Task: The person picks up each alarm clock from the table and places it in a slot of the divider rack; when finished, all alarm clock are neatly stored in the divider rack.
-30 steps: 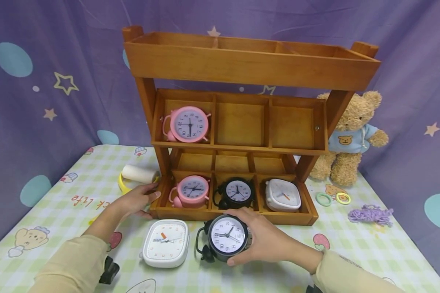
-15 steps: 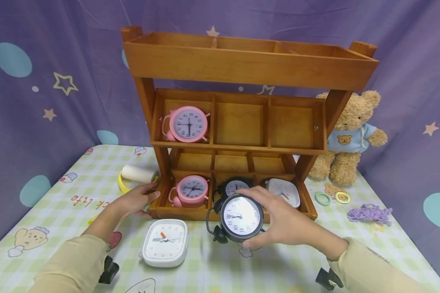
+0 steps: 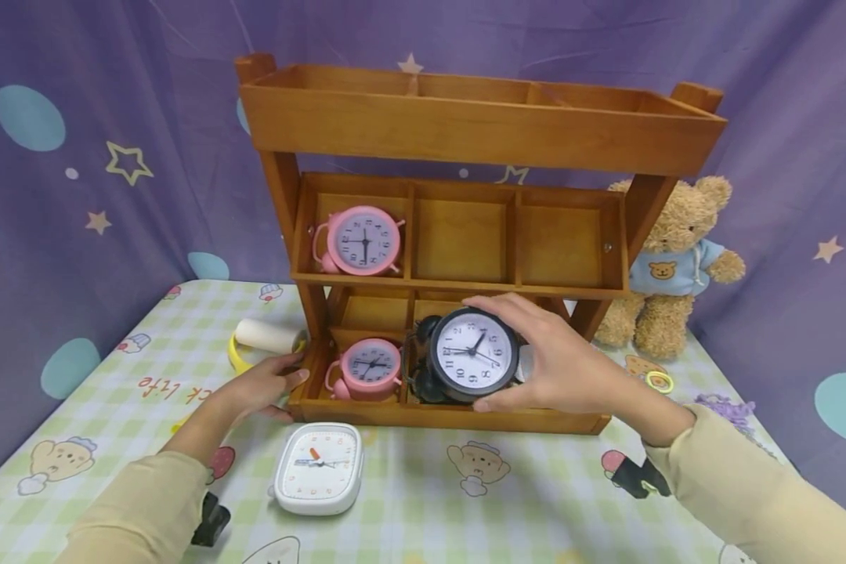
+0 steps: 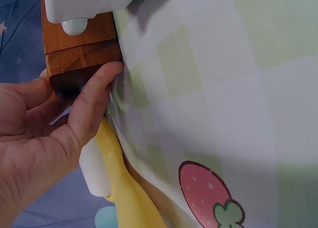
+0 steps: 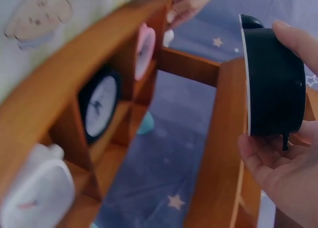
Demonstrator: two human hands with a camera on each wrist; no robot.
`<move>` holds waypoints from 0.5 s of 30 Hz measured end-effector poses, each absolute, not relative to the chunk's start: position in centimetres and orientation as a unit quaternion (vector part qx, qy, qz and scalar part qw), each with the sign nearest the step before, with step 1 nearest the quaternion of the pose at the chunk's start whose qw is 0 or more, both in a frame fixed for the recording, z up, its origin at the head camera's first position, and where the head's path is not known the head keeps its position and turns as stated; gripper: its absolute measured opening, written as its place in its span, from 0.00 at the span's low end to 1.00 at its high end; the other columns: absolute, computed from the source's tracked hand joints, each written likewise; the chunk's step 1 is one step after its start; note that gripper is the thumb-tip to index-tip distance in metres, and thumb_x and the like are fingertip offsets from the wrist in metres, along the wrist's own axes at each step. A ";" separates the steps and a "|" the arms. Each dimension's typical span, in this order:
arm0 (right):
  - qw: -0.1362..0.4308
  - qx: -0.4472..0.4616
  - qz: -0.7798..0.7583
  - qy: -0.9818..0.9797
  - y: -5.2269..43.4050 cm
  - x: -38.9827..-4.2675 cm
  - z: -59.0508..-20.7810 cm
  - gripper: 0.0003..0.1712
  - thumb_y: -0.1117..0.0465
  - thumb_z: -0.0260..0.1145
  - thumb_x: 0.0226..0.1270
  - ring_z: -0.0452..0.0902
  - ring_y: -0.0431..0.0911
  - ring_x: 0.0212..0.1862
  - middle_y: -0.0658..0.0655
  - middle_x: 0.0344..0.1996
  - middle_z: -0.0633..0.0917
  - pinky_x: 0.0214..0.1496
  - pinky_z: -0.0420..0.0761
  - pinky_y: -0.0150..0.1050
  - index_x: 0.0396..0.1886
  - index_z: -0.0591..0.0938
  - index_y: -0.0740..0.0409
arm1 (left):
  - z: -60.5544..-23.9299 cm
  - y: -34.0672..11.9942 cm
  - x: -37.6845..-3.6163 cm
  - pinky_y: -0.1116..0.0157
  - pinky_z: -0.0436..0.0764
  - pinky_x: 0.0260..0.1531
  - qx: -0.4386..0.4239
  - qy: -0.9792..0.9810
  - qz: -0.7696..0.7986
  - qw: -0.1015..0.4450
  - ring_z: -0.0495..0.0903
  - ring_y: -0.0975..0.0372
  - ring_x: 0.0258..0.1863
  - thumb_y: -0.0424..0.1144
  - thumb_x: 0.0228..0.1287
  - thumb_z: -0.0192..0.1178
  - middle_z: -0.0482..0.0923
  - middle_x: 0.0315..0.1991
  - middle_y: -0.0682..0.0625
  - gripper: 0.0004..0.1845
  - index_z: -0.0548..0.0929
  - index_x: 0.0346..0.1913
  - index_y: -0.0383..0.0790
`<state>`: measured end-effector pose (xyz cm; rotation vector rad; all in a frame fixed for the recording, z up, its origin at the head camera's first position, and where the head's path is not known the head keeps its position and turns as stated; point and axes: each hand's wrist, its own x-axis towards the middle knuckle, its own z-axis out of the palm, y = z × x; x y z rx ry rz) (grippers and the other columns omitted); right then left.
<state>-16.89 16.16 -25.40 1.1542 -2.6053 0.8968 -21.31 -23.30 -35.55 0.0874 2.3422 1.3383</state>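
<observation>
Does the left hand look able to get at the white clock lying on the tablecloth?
Probably yes: nothing visible stands between the left hand and the white clock close by, though the hand would first need to release the wooden shelf.

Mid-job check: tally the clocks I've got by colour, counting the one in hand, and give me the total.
Pink: 2 (upper pink clock, lower pink clock)
Black: 2 (held black clock in the right hand, shelved black clock)
White: 2 (loose white clock, shelved white clock)
Total: 6
</observation>
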 end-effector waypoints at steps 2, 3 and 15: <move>0.081 0.383 0.294 -0.872 16.1 -17.2 -24.7 0.60 0.47 0.88 0.42 0.75 0.49 0.62 0.50 0.64 0.76 0.59 0.80 0.56 0.76 0.68 0.47 | -35.7 -23.3 -21.4 0.52 0.89 0.41 0.032 0.846 0.484 0.220 0.57 0.29 0.70 0.34 0.83 0.41 0.41 0.73 0.17 0.33 0.41 0.77 0.20; 0.083 0.383 0.291 -0.873 16.1 -17.4 -24.3 0.60 0.48 0.88 0.42 0.75 0.49 0.62 0.50 0.64 0.76 0.59 0.81 0.56 0.76 0.68 0.47 | -35.7 -23.3 -21.4 0.52 0.89 0.41 0.032 0.846 0.484 0.220 0.57 0.29 0.70 0.34 0.83 0.41 0.41 0.73 0.17 0.33 0.41 0.77 0.20; 0.129 0.353 0.266 -0.888 16.3 -19.9 -20.9 0.62 0.50 0.88 0.42 0.73 0.52 0.62 0.55 0.63 0.75 0.63 0.77 0.60 0.77 0.66 0.48 | -36.8 -24.1 -21.9 0.54 0.90 0.39 0.054 0.841 0.492 0.217 0.58 0.30 0.70 0.39 0.82 0.46 0.42 0.72 0.16 0.36 0.42 0.76 0.19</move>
